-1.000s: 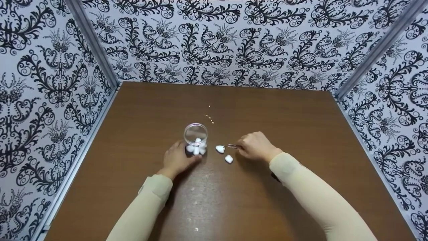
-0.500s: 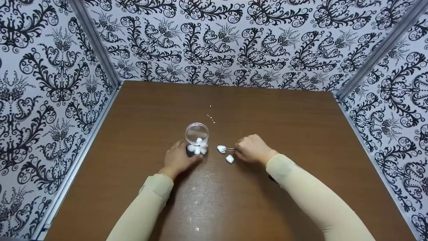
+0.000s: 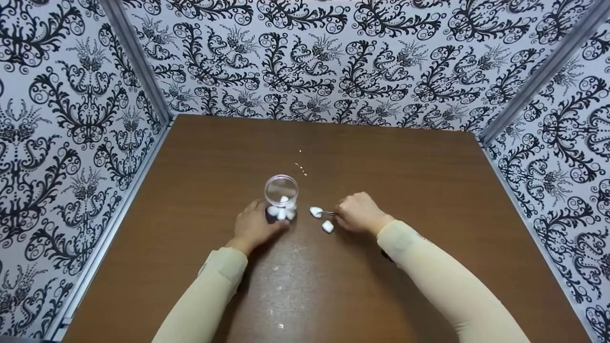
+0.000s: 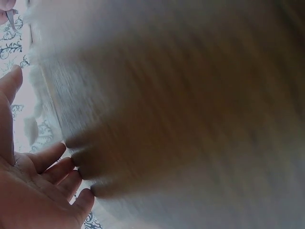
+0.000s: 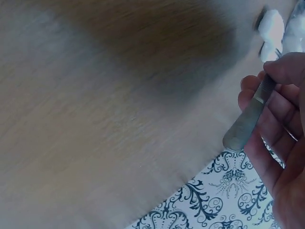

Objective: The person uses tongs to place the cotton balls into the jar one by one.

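Note:
A clear jar [image 3: 281, 190] with several white cotton balls [image 3: 282, 212] at its bottom stands on the table. My left hand [image 3: 255, 226] holds it low on its left side, thumb in front. In the left wrist view the thumb and fingers [image 4: 50, 157] spread around it, fingertips down at the tabletop. My right hand [image 3: 360, 212] pinches metal tweezers [image 5: 250, 117] between thumb and fingers. Their narrow tips, drawn together, meet a cotton ball [image 3: 315, 212] right of the jar. A second cotton ball [image 3: 328, 226] lies slightly nearer to me.
The brown wooden table [image 3: 381, 162] is enclosed by patterned black-and-white walls [image 3: 305, 62] with grey metal posts [image 3: 138, 62]. Small bright specks [image 3: 300, 166] show on the tabletop beyond the jar.
My right hand has shifted slightly left and toward me. The tweezers' tips, apart earlier, have come together at the cotton ball. The left hand and jar stay in place.

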{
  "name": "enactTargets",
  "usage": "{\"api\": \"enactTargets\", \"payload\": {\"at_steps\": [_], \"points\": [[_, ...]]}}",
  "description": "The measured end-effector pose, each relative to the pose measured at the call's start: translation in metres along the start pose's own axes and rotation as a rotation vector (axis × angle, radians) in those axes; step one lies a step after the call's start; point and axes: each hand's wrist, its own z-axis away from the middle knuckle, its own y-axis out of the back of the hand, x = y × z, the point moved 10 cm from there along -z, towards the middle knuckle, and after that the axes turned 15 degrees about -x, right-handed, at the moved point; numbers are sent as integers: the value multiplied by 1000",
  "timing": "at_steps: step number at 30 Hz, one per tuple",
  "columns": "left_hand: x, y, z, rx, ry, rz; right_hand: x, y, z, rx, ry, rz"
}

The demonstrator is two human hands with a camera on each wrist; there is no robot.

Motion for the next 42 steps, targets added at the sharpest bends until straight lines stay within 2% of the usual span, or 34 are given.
{"api": "enactTargets", "payload": {"at_steps": [8, 20, 29, 36, 42], "points": [[2, 1, 2, 13, -13, 10, 6, 6, 10, 62, 19, 28], [3, 3, 2, 23, -18, 13, 30, 20, 26, 102, -30, 8], [5, 5, 4, 25, -29, 15, 26, 64, 17, 190, -3, 17], [3, 3, 5, 5, -13, 32, 11, 101, 2, 258, 14, 34], [4, 3, 4, 9, -17, 32, -6, 116, -11, 291, 44, 37]]}}
